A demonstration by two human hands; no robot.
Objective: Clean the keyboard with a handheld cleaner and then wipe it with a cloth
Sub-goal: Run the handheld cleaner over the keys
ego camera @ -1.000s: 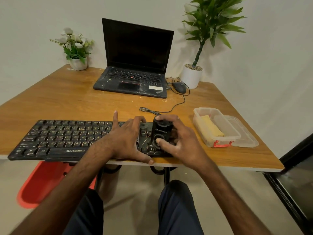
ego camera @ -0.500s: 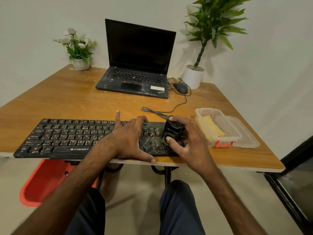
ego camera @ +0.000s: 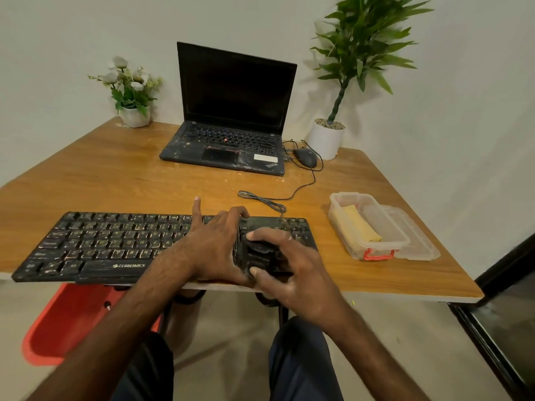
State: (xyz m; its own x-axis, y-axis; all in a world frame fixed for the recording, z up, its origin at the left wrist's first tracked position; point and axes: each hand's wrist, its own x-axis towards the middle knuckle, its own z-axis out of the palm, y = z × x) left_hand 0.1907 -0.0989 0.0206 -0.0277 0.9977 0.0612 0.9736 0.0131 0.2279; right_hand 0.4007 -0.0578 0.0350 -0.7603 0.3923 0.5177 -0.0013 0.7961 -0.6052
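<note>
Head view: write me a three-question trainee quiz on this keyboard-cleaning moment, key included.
1. True or false: the right hand grips the handheld cleaner over the right end of the keyboard.
2. Where is the yellow cloth? A inside the clear container; B spread on the keyboard; C in the right hand.
3. Which hand lies on the keys holding nothing?
Key: 1 true; 2 A; 3 the left hand.

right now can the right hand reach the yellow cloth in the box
Probably yes: the box is open and the cloth lies uncovered, but the right hand must first release the cleaner.
</note>
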